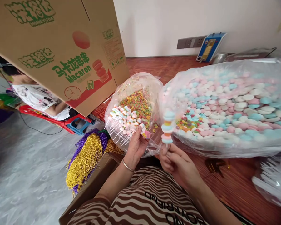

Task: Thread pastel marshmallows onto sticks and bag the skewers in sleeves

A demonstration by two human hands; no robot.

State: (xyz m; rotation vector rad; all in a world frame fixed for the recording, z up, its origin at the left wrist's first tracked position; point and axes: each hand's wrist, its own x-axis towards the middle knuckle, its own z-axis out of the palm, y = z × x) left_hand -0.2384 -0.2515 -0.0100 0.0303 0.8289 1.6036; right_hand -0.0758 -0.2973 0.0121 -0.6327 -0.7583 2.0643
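Observation:
My right hand (175,161) holds a candy skewer (167,127) upright by its stick, with several pastel blue and pink discs stacked on it. My left hand (136,147) is closed on the edge of a small clear bag (133,84) that holds tiny coloured ring candies (138,104) and a row of finished skewers (124,120) with white sticks. To the right lies a large clear bag of pastel macaron candies (236,103) in pink, blue and white. Both bags rest on a red-brown wooden table (231,184).
A big cardboard box marked Macaron (61,53) tilts over the table's left end. Gold and purple bead strings (87,156) hang over a brown box at my left knee. White plastic sticks in a bag (273,178) lie at the right. Another person (35,93) sits behind the box.

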